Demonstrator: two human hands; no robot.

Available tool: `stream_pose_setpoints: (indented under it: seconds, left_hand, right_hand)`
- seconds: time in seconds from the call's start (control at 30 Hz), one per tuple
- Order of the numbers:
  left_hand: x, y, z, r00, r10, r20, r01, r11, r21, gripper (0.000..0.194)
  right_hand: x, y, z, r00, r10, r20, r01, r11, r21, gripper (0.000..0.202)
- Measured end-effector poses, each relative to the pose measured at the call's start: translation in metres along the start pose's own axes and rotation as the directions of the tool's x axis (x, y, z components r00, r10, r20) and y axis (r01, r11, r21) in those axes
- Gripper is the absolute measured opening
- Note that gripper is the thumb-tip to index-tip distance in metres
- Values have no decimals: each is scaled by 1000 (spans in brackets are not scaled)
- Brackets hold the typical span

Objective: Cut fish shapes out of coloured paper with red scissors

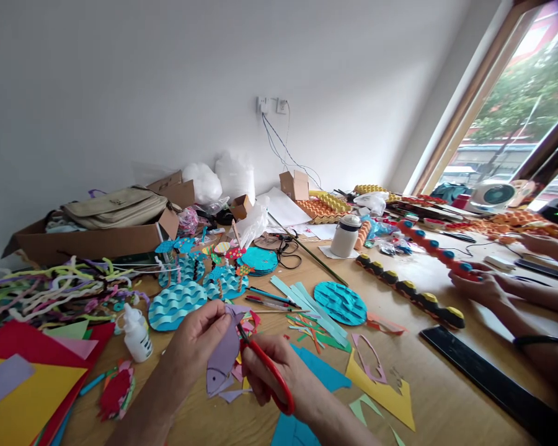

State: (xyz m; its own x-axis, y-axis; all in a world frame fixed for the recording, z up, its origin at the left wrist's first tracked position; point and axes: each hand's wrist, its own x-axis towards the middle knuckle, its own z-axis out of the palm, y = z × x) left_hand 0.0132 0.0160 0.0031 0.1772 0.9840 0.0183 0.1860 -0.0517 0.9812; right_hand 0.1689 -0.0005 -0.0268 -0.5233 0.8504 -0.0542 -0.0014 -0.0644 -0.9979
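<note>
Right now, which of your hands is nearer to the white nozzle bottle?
Left. The left hand, holding the purple paper fish, is right of the white nozzle bottle; the right hand, gripping red scissors, is farther right.

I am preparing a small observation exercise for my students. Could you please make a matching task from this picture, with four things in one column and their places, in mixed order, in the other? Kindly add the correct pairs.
Things
1. red-handled scissors
2. purple paper fish
3. white squeeze bottle
4. white lidded flask

Places
A. standing on a white sheet
B. held in the left hand
C. on the table, beside the left forearm
D. held in the right hand

Right pairs: 1-D, 2-B, 3-C, 4-A
</note>
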Motion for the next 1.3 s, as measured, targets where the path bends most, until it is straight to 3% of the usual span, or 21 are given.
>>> stream_pose_setpoints:
  seconds: [0.67,1.03,1.3]
  left_hand:
    - [-2,-2,8,998,-70,-3,70,995,-68,30]
    - [-2,-5,4,1000,-14,16,14,1000,-21,29]
    - [-1,-5,1,997,-37,66,38,999,-14,29]
  right_hand:
    - [0,6,4,999,-5,-50,8,998,55,53]
    - [-1,12,4,999,-10,-50,14,997,73,51]
    - [-1,17,3,999,-3,-42,6,997,71,52]
